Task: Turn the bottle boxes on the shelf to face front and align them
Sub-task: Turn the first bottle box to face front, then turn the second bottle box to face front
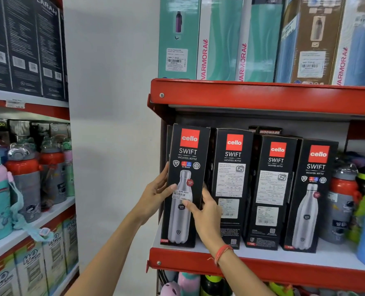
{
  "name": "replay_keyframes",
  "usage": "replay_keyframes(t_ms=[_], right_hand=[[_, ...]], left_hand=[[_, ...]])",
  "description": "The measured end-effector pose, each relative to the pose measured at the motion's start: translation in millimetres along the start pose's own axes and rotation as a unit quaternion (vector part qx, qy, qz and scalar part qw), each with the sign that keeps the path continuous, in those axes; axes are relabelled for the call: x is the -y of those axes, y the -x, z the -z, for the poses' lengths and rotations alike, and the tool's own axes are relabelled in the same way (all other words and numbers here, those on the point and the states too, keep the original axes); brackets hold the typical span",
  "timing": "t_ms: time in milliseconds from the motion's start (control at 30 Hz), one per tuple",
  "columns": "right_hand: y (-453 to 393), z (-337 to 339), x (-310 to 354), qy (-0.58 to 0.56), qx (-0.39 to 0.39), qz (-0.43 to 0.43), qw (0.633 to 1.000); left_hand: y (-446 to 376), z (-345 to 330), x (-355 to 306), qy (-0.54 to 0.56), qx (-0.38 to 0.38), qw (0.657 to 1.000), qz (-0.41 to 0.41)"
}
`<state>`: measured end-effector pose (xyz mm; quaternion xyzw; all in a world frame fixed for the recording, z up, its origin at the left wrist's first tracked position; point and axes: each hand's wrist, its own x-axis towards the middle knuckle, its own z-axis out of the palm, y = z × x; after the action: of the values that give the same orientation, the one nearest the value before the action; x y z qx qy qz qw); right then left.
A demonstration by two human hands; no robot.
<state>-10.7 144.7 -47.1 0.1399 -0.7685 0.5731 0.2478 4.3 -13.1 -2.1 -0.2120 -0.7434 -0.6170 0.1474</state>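
A row of black Cello Swift bottle boxes stands on the white shelf board with its red front edge. The leftmost box shows its front with the steel bottle picture and tilts slightly. My left hand grips its left edge and my right hand grips its right edge. The second box and third box show their printed text sides. The rightmost box shows the bottle picture.
Loose bottles crowd the shelf to the right of the boxes. Teal and blue Varmora boxes fill the shelf above. A second shelving unit on the left holds kids' bottles and dark boxes. A white wall lies between the units.
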Motion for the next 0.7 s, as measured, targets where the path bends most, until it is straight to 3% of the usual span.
replay_keyframes(t_ms=[333, 433, 500, 533, 600, 633, 700], right_hand=[[3, 0, 4, 0.02, 0.018, 0.022, 0.999], [8, 4, 7, 0.078, 0.019, 0.032, 0.996], [18, 13, 10, 0.088, -0.012, 0.052, 0.995], [24, 19, 11, 0.077, -0.046, 0.072, 0.993], [34, 35, 11, 0.086, -0.142, 0.126, 0.978], [37, 43, 10, 0.097, -0.183, 0.14, 0.968], [37, 55, 1, 0.095, -0.225, 0.116, 0.963]], left_hand=[[8, -2, 6, 0.002, -0.038, 0.999, -0.003], [13, -5, 3, -0.017, -0.049, 0.999, -0.002], [18, -11, 1, -0.059, -0.109, 0.992, -0.013], [22, -16, 2, -0.095, -0.175, 0.98, -0.026], [33, -30, 1, -0.163, -0.314, 0.931, -0.085], [39, -39, 0, -0.179, -0.35, 0.911, -0.122], [47, -63, 0, -0.186, -0.32, 0.916, -0.156]])
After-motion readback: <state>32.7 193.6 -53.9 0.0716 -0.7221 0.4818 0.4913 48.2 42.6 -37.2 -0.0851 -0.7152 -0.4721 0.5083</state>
